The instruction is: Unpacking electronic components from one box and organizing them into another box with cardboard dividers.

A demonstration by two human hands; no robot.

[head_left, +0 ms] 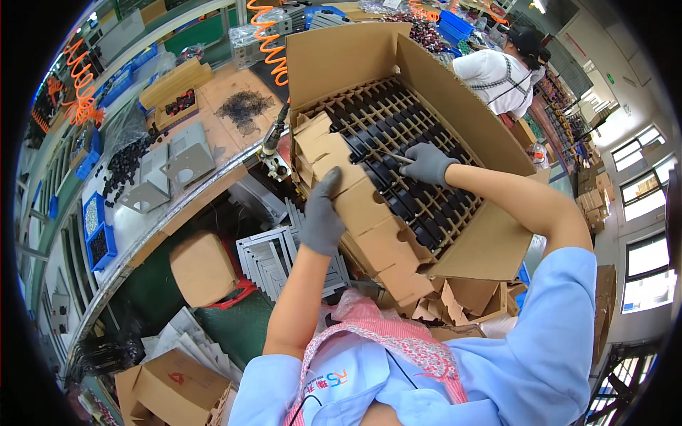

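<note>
A large open cardboard box (pixel 490 110) stands in front of me, filled with a cardboard divider grid (pixel 442 202) whose cells hold rows of black parts (pixel 428 231). Along the near left side of the grid lies a notched tan cardboard piece (pixel 361 206). My left hand (pixel 323 220), in a grey glove, holds its left edge, thumb on top and the other fingers mostly hidden. Over the middle of the grid, my right hand (pixel 426 165), also gloved in grey, has its fingers closed together. Something thin and pale sticks out at its fingertips; I cannot make out what.
At left, a curved workbench (pixel 226 145) carries grey metal brackets (pixel 188 153), black caps and blue bins (pixel 101 245). An orange coiled hose (pixel 264 28) hangs beside the box. A cardboard-topped stool (pixel 202 268) and stacked white frames (pixel 266 255) stand below. Another person (pixel 497 74) works beyond the box.
</note>
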